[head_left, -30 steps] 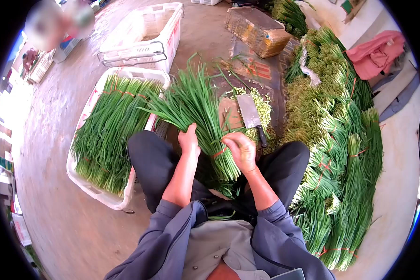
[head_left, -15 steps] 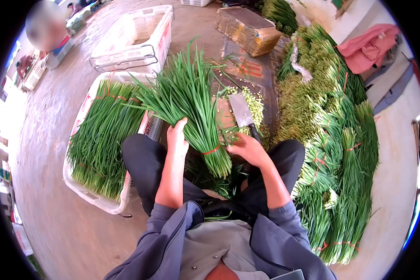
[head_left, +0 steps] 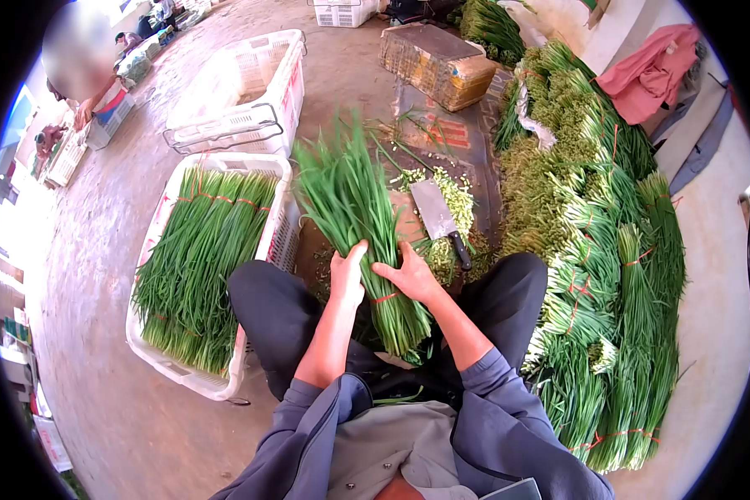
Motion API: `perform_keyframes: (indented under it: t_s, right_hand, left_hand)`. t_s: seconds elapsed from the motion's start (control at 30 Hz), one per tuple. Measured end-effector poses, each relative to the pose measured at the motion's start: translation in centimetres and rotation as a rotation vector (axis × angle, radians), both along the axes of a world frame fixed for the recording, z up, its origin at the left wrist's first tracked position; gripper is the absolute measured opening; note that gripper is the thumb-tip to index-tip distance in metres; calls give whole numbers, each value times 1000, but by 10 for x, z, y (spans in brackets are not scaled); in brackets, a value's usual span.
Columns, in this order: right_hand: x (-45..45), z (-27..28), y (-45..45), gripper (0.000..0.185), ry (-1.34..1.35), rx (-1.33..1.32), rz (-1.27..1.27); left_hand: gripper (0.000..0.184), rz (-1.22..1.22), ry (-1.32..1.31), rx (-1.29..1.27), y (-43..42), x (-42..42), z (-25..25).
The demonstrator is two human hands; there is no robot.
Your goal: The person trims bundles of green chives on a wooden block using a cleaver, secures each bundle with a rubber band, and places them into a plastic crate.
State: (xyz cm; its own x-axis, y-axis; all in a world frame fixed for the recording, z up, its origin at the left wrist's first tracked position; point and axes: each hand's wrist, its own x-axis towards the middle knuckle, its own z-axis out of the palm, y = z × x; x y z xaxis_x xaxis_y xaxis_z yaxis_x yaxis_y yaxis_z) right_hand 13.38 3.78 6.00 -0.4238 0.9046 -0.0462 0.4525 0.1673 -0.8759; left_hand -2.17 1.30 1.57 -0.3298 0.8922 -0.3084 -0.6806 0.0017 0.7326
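A bundle of green chives (head_left: 354,196), bound low down by a red band, stands tilted between my knees with its leaf tips pointing away from me. My left hand (head_left: 347,275) is closed round its left side. On the other side my right hand (head_left: 413,273) grips it just above the band, thumb across the stems. Beyond my right knee a cleaver (head_left: 432,208) with a black handle lies on a board (head_left: 406,215), beside a scatter of pale chopped stem ends (head_left: 460,200).
To the left, a white crate (head_left: 133,312) holds banded chives; an emptier white crate (head_left: 290,92) stands behind it. Banded chives (head_left: 596,292) are heaped on the right. A taped box (head_left: 429,62) sits ahead. Another person (head_left: 92,92) is at the far left.
My right hand has moved from beside the band onto the bundle. The bundle has swung more upright and its lower end has come slightly closer to me.
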Motion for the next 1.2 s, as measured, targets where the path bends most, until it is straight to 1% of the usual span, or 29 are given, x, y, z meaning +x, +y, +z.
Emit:
perform_keyframes:
  t_s: [0.07, 0.1, 0.17, 0.2, 0.23, 0.27, 0.3, 0.33, 0.37, 0.43, 0.57, 0.67, 0.73, 0.77, 0.8, 0.83, 0.87, 0.9, 0.93, 0.97, 1.03, 1.07, 1.1, 1.17, 1.2]
  right_hand:
    - [-4, 1, 0, 86, 188, 25, -4]
    - [-8, -3, 2, 86, 188, 26, -6]
    - [-15, -13, 9, 84, 184, -20, -215]
    - [-14, -32, 20, 77, 126, 5, -277]
    - [-16, -36, 29, 61, 305, -40, -279]
    - [-11, -41, 29, 53, 493, -202, -370]
    - [-10, -31, 28, 46, 679, -364, -455]
    - [-4, -44, 34, 38, 732, -419, -514]
    - [0, -57, 39, 38, 786, -459, -544]
    - [6, -58, 35, 36, 841, -499, -560]
    - [12, -60, 35, 33, 842, -530, -592]
    - [14, -56, 35, 30, 851, -535, -537]
    - [10, -44, 32, 27, 838, -485, -490]
    - [7, -39, 27, 28, 770, -450, -526]
    - [2, -37, 23, 31, 638, -335, -498]
    - [-2, -35, 20, 35, 506, -222, -469]
    - [-6, -47, 21, 37, 334, -120, -458]
    - [-6, -47, 16, 36, 275, -35, -382]
    - [-5, -46, 14, 35, 353, -82, -376]
    - [-4, -45, 12, 35, 431, -129, -367]
    - [1, -38, 13, 27, 757, -360, -466]
    - [2, -37, 16, 19, 806, -413, -480]
    - [3, -40, 19, 19, 808, -409, -479]
    - [9, -47, 22, 18, 788, -425, -462]
    - [12, -47, 23, 22, 752, -431, -466]
  left_hand:
    - [31, 33, -20, -25, -1, 5, 0]
    - [32, 29, -20, -38, -3, 8, 1]
    - [30, 69, 66, -6, -7, 18, 1]
    - [29, 90, 17, 27, -7, 17, 3]
    - [28, 112, -33, 60, -7, 14, 2]
    - [28, 136, -95, 96, -5, 10, -3]
    - [29, 172, -119, 102, -4, 7, -2]
    - [30, 187, -140, 92, -1, 5, -1]
    - [31, 201, -162, 78, -1, 4, -1]
    - [32, 193, -182, 80, -1, 4, -5]
    - [36, 165, -212, 98, -2, 5, -8]
    - [36, 159, -191, 114, -1, 5, -7]
    - [39, 142, -147, 107, -3, 7, 6]
    - [42, 120, -104, 98, -5, 10, 12]
    - [55, 101, 164, 111, -7, 14, 17]
    - [70, 34, 253, 123, -9, 16, 20]
    - [75, 46, 360, 109, -8, 21, 20]
    - [80, 59, 468, 93, -7, 25, 15]
    - [74, 85, 463, -17, -6, 22, 14]
    - [53, 76, 305, 111, -4, 15, 9]
    - [38, 151, 95, 100, -2, 4, -9]
    - [33, 156, 109, 88, -2, 3, -16]
    - [33, 155, 109, 92, -1, 1, -14]
    - [33, 105, -55, 38, -3, 1, -13]
    - [31, 92, -62, 49, -3, 1, -9]
